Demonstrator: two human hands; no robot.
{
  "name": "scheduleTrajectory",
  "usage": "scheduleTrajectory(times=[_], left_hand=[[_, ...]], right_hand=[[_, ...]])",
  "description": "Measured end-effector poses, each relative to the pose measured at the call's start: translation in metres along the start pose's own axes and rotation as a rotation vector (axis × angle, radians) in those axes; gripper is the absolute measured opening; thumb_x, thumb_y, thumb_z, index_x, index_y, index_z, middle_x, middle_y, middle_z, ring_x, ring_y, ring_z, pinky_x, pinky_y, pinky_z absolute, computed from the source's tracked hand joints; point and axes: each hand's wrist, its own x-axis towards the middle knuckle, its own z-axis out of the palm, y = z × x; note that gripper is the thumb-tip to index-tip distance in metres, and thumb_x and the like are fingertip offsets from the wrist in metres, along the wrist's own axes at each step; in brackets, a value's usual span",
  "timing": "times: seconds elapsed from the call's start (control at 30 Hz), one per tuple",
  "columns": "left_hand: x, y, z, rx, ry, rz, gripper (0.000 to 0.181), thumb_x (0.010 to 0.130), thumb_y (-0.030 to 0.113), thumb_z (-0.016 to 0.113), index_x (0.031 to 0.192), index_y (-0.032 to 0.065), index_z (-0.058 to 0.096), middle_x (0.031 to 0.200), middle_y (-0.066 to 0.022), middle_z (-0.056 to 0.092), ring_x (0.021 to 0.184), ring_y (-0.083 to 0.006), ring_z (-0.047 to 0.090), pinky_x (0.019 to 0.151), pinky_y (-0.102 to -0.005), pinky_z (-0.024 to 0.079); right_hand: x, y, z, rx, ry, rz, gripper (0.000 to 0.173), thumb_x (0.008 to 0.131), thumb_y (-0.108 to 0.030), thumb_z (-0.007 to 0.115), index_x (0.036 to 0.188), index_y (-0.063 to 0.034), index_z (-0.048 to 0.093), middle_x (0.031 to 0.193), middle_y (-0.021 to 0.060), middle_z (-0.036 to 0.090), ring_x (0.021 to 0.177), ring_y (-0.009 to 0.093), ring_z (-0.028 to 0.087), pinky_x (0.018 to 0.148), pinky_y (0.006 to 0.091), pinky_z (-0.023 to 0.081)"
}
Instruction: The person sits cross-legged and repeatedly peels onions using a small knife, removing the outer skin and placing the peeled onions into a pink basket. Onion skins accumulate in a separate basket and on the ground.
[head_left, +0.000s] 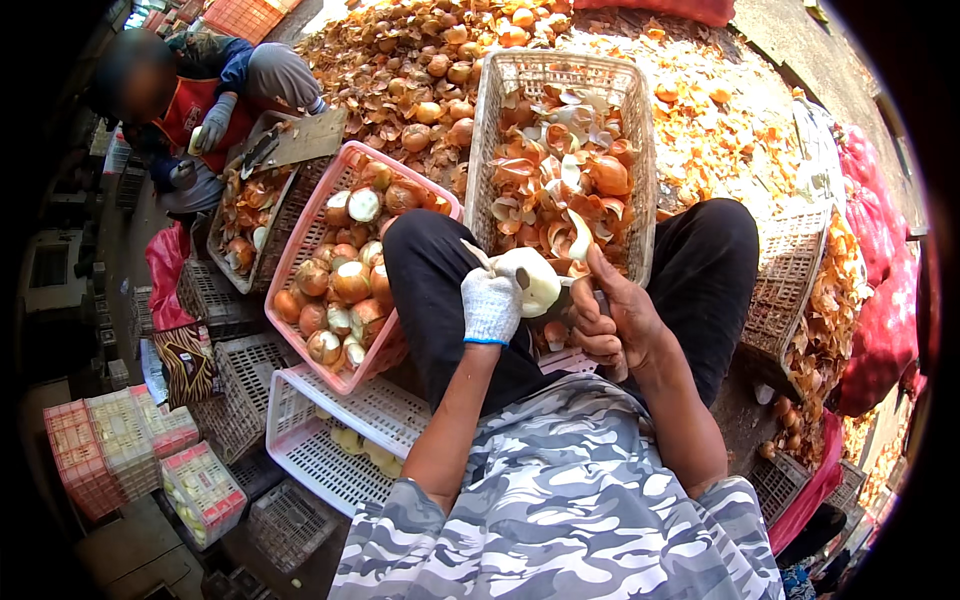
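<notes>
My left hand (491, 304), in a white knit glove with a blue cuff, grips a mostly peeled white onion (536, 281). A dry stalk (476, 253) juts from it towards the upper left. Close on the right, my bare right hand (611, 315) is closed around a knife by its handle (604, 304); most of the blade is hidden. A curled strip of pale onion peel (580, 234) stands up at my right thumb. Beyond both hands, between my knees, a worn plastic crate (476, 169) holds onion skins (555, 161).
A pink crate (283, 300) of partly trimmed onions stands by my left knee. Below it lies a tipped white crate (337, 442) with peeled onions. A co-worker (206, 112) sits at upper left. Loose onions and skins (405, 90) cover the ground ahead; red mesh sacks (877, 300) stand right.
</notes>
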Motion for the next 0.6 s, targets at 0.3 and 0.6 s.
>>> scheduleTrajectory(times=[0.3,0.6], left_hand=[[-0.007,-0.010,-0.015,-1.184,-0.395,-0.507,0.068,0.093,0.056,0.051,0.134,0.0022,0.048,0.125,-0.0189,0.061,0.110,-0.0385,0.063,0.091,-0.0605,0.051],[-0.004,0.020,-0.037,-0.914,-0.149,-0.240,0.048,0.103,0.037,0.038,0.117,-0.0043,0.060,0.111,-0.0155,0.068,0.096,-0.0257,0.069,0.083,-0.0376,0.058]], right_hand=[[0.022,-0.060,-0.002,-2.006,1.257,-0.308,0.038,0.086,-0.034,0.068,0.095,0.0036,0.067,0.080,0.0266,0.067,0.078,0.041,0.067,0.069,0.0515,0.051],[0.024,0.025,0.003,-0.602,0.620,-0.049,0.071,0.095,-0.063,0.047,0.112,0.0044,0.059,0.084,0.0139,0.069,0.054,0.016,0.066,0.036,0.0235,0.043]])
